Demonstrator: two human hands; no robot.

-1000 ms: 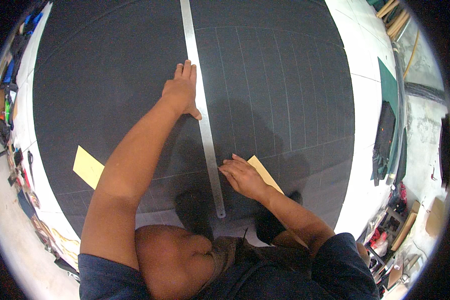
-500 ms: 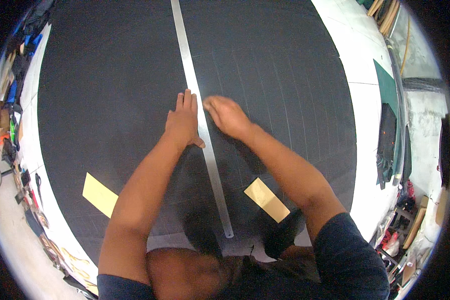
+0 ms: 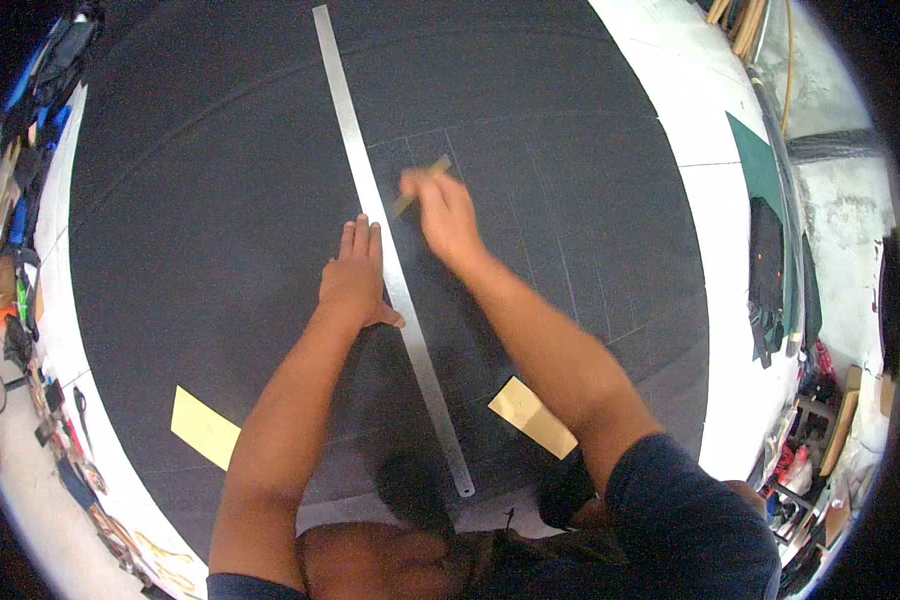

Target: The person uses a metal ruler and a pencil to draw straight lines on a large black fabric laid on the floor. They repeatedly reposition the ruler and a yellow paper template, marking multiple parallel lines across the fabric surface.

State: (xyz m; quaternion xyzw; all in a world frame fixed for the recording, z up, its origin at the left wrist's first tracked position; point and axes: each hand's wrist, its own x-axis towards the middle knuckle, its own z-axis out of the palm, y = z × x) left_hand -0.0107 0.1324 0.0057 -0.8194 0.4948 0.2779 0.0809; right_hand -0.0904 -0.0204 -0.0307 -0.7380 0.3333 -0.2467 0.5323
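A long metal ruler [image 3: 343, 110] runs lengthwise over a large spread of black fabric [image 3: 210, 230]. My left hand [image 3: 352, 287] lies at the ruler's left edge, its fingers stretched forward and its thumb across the metal. To the right of the ruler, my right hand [image 3: 450, 222] is closed round a thin tan stick [image 3: 404, 205], blurred by motion. Its exact kind does not show. Faint pale lines mark the fabric right of the ruler. One yellow card [image 3: 204, 428] lies beside my left forearm, and another yellow card [image 3: 532, 418] by my right forearm.
The white table top [image 3: 685, 230] shows along both sides of the fabric. Green sheet material [image 3: 752, 150] and a dark object [image 3: 767, 270] lie beyond its right edge. Mixed tools and scraps [image 3: 45, 390] crowd the left side, with cluttered items [image 3: 805, 460] at the lower right.
My right hand has lifted away from the ruler's edge, and the tan stick now shows in it. The view has shifted, bringing the ruler's far end into sight. My left hand stays on the ruler.
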